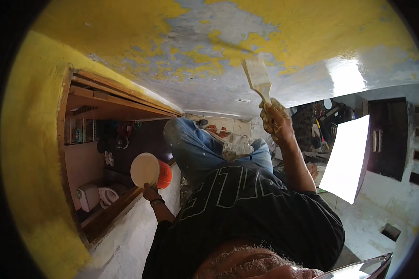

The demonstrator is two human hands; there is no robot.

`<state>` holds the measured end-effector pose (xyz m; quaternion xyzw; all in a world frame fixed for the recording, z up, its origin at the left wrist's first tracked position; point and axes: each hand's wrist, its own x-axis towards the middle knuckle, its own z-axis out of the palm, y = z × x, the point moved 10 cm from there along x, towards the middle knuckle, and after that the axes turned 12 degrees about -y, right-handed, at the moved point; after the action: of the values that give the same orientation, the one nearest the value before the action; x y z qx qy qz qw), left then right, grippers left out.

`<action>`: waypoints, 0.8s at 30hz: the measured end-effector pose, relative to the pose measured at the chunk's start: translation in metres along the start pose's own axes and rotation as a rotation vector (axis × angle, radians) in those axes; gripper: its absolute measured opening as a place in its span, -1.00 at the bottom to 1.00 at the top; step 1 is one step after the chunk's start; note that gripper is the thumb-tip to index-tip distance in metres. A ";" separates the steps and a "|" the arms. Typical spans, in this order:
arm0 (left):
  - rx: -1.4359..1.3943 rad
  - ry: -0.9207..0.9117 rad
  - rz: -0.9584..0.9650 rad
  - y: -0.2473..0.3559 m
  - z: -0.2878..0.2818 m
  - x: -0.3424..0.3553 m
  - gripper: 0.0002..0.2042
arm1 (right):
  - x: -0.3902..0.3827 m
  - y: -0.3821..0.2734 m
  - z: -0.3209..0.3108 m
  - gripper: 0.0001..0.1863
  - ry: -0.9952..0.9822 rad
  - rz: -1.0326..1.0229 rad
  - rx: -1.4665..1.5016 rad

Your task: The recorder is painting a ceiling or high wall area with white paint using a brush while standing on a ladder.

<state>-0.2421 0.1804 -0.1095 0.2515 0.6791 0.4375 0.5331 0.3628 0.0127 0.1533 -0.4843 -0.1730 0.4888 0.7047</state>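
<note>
My right hand, smeared with something pale, is closed around the handle of a wide flat paintbrush. The pale bristles point up and meet, or come very near, the wall, where patchy yellow paint gives way to grey. Out to the left, my left hand, with a dark band at the wrist, grips the edge of an orange bucket. A round cream surface fills the bucket's mouth; I cannot tell whether it is paint or a lid. The left fingers are partly hidden.
On the left, a wooden frame surrounds an opening; a white toilet shows beyond it. A bright white light panel stands close on the right. Assorted tools and goods crowd the area behind it. My jeans-clad legs are spread below the wall.
</note>
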 end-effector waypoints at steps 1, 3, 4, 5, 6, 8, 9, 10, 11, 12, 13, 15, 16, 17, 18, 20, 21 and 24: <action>-0.067 0.006 0.009 0.003 0.005 -0.002 -0.68 | -0.001 0.027 -0.027 -0.82 0.037 0.037 -0.016; 0.015 -0.003 -0.010 0.002 -0.006 0.008 -0.68 | -0.004 0.100 -0.094 -0.80 0.158 0.190 -0.017; 0.091 -0.005 -0.032 0.002 -0.014 0.014 -0.68 | -0.009 0.144 -0.127 -0.81 0.221 0.327 0.015; 0.104 -0.024 -0.026 0.007 -0.010 0.012 -0.68 | -0.010 0.186 -0.160 -0.83 0.242 0.396 0.030; 0.098 -0.042 -0.009 0.014 -0.005 0.008 -0.68 | -0.010 0.220 -0.186 -0.85 0.260 0.465 0.046; 0.063 -0.039 0.038 0.026 -0.006 0.001 -0.68 | -0.002 0.251 -0.209 -0.86 0.307 0.486 0.072; 0.068 -0.042 0.050 0.031 -0.010 -0.002 -0.68 | 0.002 0.264 -0.219 -0.87 0.346 0.514 0.084; 0.131 -0.024 0.023 0.037 -0.013 -0.007 -0.69 | 0.009 0.266 -0.228 -0.83 0.351 0.498 0.038; 0.193 -0.004 -0.004 0.041 -0.013 -0.011 -0.70 | 0.017 0.271 -0.235 -0.83 0.352 0.491 0.052; 0.117 0.045 0.061 0.050 -0.008 -0.021 -0.73 | 0.026 0.276 -0.240 -0.82 0.386 0.478 0.076; 0.123 0.049 0.071 0.058 -0.004 -0.031 -0.73 | 0.036 0.274 -0.236 -0.81 0.416 0.470 0.097; 0.156 0.017 0.102 0.077 0.006 -0.049 -0.74 | 0.052 0.275 -0.228 -0.80 0.454 0.473 0.154; 0.162 0.017 0.111 0.080 0.006 -0.050 -0.74 | 0.063 0.272 -0.224 -0.80 0.420 0.437 0.177; 0.190 0.018 0.116 0.081 0.005 -0.049 -0.75 | 0.072 0.268 -0.221 -0.79 0.390 0.401 0.199; 0.218 0.023 0.119 0.084 0.003 -0.051 -0.76 | 0.078 0.266 -0.219 -0.79 0.387 0.404 0.207; 0.223 0.032 0.121 0.086 0.003 -0.053 -0.76 | 0.088 0.251 -0.216 -0.80 0.355 0.286 0.265; 0.217 0.044 0.117 0.086 0.003 -0.054 -0.77 | 0.086 0.246 -0.210 -0.80 0.355 0.289 0.268; 0.171 0.026 0.110 0.087 0.019 -0.063 -0.79 | 0.065 0.197 -0.175 -0.81 0.313 0.225 0.278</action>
<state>-0.2161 0.1781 -0.0040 0.3274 0.7060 0.4098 0.4758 0.4155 -0.0112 -0.1118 -0.4689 0.0625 0.5023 0.7238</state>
